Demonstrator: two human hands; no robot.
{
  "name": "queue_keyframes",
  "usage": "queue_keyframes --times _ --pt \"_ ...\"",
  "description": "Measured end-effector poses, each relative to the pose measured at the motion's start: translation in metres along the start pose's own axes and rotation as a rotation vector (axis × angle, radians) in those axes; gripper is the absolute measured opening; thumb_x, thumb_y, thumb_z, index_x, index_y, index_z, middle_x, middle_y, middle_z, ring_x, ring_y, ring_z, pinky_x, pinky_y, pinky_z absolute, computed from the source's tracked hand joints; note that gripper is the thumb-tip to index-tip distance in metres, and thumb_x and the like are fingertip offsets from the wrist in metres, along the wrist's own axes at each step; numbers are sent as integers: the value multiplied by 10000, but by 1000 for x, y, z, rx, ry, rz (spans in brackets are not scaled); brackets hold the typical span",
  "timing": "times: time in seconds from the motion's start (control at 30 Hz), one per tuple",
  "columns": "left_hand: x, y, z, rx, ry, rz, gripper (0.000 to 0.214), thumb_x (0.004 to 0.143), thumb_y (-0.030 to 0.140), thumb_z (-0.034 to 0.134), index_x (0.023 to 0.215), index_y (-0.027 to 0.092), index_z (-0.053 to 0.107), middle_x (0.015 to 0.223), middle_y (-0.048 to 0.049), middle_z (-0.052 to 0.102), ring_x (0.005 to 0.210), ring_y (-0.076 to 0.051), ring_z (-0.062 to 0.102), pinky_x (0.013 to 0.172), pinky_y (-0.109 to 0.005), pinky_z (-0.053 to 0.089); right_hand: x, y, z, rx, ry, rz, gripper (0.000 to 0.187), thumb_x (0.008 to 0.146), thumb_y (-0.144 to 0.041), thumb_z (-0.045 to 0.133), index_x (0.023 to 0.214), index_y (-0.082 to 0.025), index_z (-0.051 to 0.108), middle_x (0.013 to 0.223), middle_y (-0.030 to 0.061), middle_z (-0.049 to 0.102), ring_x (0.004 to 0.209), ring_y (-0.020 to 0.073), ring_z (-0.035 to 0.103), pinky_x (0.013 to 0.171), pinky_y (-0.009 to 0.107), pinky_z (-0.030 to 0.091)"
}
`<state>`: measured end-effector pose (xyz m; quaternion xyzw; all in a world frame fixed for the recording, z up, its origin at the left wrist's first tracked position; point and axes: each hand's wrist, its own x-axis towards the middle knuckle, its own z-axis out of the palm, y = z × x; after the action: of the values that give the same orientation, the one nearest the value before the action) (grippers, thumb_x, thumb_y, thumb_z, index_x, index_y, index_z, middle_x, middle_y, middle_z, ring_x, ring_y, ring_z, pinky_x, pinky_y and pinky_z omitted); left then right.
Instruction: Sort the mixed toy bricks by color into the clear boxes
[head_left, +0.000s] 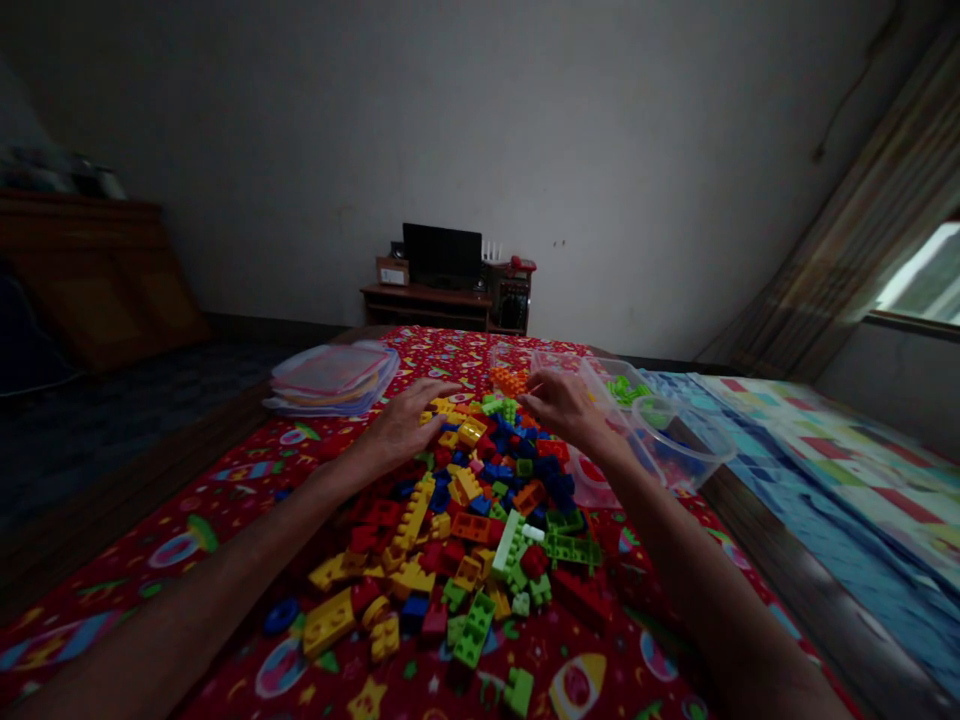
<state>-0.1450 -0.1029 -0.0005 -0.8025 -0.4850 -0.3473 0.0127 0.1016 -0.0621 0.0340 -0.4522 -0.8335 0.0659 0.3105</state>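
A large heap of toy building bricks (469, 484) in yellow, red, blue, green and orange lies across a red patterned cloth (247, 520). My left hand (409, 420) is over the heap's far left side, beside yellow bricks (448, 408), its fingers stretched forward and its thumb apart. Over the far right side, my right hand (566, 403) has its fingers bent and thumb apart, close to orange bricks (510, 380) and light green bricks (501, 407). Nothing shows in either hand. Its own fingers partly hide what lies beneath my right hand.
Clear plastic tubs stand at the right; one holds green bricks (626, 391), and a round tub (684, 440) holds blue pieces. Stacked plastic lids (330, 378) lie at the left. A bed with a blue cover (810, 500) adjoins the right side. A monitor (442, 255) stands behind.
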Motion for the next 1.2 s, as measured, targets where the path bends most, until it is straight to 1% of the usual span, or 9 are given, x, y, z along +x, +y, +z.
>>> queue_keyframes --times 0.13,0.27,0.43,0.6,0.77,0.9,0.97,1.03,1.2 --pt "-2 -8 5 8 -55 13 371 805 223 435 1129 165 606 1179 -98 601 1124 -233 547 1011 -403 423 32 10 3 -31 83 148 157 818 -220 563 786 -113 674 685 66 680 637 134 596 606 225 383" --pt "-4 -10 9 0 -107 44 364 816 233 440 1124 151 617 1182 -115 604 1118 -227 557 1008 -390 429 48 13 6 -60 56 213 232 868 -241 519 738 -114 664 675 81 674 609 132 596 610 227 387" --pt "-6 -12 14 -5 -141 69 323 835 238 445 1094 192 634 1178 -86 613 1141 -213 543 1016 -386 426 28 0 4 -38 10 130 339 908 -260 449 687 -134 674 646 67 667 546 113 561 547 221 343" --pt "-5 -21 17 27 -152 69 338 820 237 456 1097 176 640 1200 -101 606 1169 -233 520 1033 -405 405 4 -11 2 -107 -44 71 314 901 -267 457 748 -145 703 662 61 668 554 113 542 530 229 309" --pt "-3 -53 0 126 -124 -71 375 823 331 448 1108 181 640 1184 -100 627 1153 -255 525 1037 -431 386 -12 -15 15 -156 -202 -103 230 883 -276 529 979 -141 688 763 65 666 645 121 550 579 231 333" --pt "-12 -73 -17 147 -283 -245 502 829 473 387 1149 162 617 1171 -113 647 1111 -280 565 998 -431 413 -16 -15 31 -209 -312 -183 245 858 -264 585 1059 -148 661 859 74 668 772 143 579 663 235 363" --pt "-18 -72 -21 114 -383 -288 582 827 525 345 1183 140 597 1202 -121 638 1119 -285 569 983 -405 427 -14 -15 35 -235 -337 -188 249 854 -261 590 1068 -154 660 911 81 674 826 152 588 693 234 367" --pt "-24 -65 -21 92 -434 -291 627 825 569 318 1186 140 599 1210 -110 639 1124 -281 571 968 -371 438 -12 -17 34 -256 -357 -181 260 857 -263 576 1082 -161 658 952 89 679 866 164 594 705 236 369" --pt "-23 -39 -11 95 -366 -265 589 818 562 384 1173 154 618 1178 -101 660 1062 -267 608 916 -329 465 -13 -22 29 -325 -356 -120 248 871 -206 502 1057 -161 660 944 102 684 852 182 609 696 252 370"
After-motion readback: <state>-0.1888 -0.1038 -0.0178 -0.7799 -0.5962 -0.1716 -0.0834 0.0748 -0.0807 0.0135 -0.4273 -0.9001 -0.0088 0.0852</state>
